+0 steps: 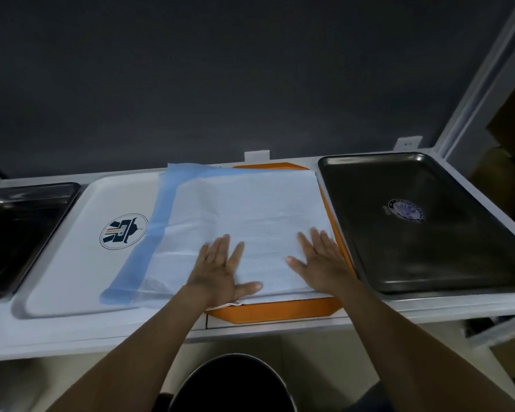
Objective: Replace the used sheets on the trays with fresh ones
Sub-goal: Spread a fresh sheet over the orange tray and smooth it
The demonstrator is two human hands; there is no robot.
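Note:
A pale blue-white sheet with a darker blue left border lies over an orange tray in the middle of the counter. Its left part overlaps a white tray that bears a round logo. My left hand rests flat on the sheet near its front edge, fingers spread. Flat on the sheet's right part, close to the orange tray's right rim, is my right hand. Neither hand holds anything. A bare black tray with a round emblem sits at the right.
Another dark tray sits at the far left of the white counter. A dark wall stands behind it. A round black bin is on the floor below the counter's front edge. A white frame post rises at the right.

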